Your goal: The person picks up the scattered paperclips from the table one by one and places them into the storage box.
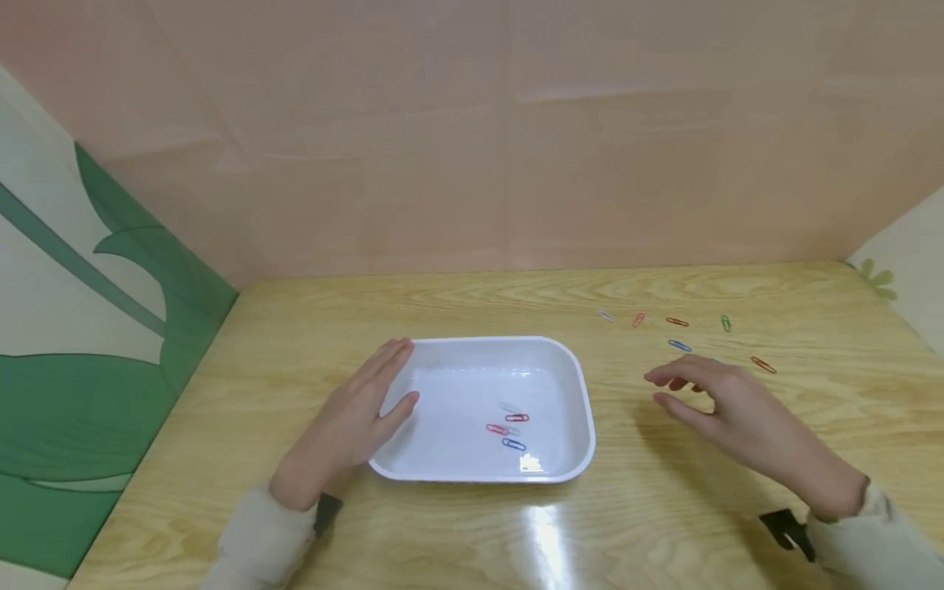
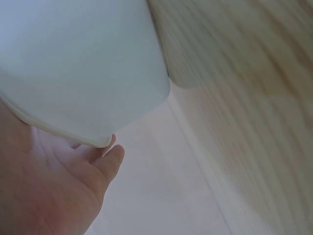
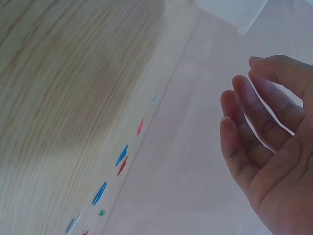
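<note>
Blue clip (image 1: 679,345) — lying on the table (image 1: 457,541) just beyond the right hand (image 1: 745,414), long axis running nearly left to right, right end slanting toward the person. Red clip (image 1: 677,322): lying farther back, slanting similarly. Green clip (image 1: 726,324): pointing away from the person. Orange clip (image 1: 763,365): slanting, right end nearer the person. Right hand: hovering, fingers loosely bending, thumb and fingertips standing apart. White tray (image 1: 435,418) — long axis running left to right, holding several clips. Left hand (image 1: 354,418): resting at its left rim, fingers extending, thumb spreading apart.
</note>
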{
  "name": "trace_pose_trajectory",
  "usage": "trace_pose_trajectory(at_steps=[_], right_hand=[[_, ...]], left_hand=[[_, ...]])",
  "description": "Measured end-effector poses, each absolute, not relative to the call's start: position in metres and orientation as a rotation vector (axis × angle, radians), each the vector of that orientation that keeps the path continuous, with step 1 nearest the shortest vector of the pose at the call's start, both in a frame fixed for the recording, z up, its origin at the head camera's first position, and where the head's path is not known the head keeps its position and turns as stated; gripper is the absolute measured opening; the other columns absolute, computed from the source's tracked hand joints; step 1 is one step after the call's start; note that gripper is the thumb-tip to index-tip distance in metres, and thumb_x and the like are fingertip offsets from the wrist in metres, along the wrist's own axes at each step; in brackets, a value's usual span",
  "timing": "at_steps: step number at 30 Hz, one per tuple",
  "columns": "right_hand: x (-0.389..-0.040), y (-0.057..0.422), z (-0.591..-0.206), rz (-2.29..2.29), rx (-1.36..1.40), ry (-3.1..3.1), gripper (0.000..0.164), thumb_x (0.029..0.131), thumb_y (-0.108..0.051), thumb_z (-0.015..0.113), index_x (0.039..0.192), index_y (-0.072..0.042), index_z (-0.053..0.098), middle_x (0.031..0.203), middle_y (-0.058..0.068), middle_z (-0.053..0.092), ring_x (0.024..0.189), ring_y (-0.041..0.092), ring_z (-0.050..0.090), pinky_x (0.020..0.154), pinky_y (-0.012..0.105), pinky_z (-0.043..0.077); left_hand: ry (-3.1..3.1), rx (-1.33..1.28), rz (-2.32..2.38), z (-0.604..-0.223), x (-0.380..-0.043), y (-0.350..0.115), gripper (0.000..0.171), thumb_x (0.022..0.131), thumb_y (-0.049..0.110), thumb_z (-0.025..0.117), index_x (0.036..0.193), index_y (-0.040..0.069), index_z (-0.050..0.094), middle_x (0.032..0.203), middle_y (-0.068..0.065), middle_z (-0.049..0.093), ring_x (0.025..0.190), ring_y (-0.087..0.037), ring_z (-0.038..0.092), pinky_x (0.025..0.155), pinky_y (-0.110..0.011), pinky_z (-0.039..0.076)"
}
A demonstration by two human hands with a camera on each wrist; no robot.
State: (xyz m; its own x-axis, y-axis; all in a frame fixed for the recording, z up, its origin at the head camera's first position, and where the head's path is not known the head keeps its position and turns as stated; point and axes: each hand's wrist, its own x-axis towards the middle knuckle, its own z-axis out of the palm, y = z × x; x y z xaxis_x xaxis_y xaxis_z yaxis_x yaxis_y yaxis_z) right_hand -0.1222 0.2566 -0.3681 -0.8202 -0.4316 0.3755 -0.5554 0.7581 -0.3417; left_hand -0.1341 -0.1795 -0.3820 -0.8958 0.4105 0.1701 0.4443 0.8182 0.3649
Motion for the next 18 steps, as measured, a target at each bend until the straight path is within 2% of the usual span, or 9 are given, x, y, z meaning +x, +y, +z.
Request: trace_pose_trajectory(at_steps=[18], right_hand=[[-0.125, 0.299, -0.374, 0.552, 0.691, -2.737, 0.03, 0.079, -0.007, 0.081, 0.107, -0.016, 0.073, 0.101, -0.002, 0.074, 0.087, -0.005, 0.058, 0.061, 0.022, 0.051]], left_hand=[[-2.944, -0.669, -0.62, -0.381, -0.134, -0.18, 0.065, 0.101, 0.036, 0.053, 0.155, 0.006, 0.032, 0.162, -0.012, 0.03, 0.15, -0.033, 0.029, 0.121, -0.052, 0.03]])
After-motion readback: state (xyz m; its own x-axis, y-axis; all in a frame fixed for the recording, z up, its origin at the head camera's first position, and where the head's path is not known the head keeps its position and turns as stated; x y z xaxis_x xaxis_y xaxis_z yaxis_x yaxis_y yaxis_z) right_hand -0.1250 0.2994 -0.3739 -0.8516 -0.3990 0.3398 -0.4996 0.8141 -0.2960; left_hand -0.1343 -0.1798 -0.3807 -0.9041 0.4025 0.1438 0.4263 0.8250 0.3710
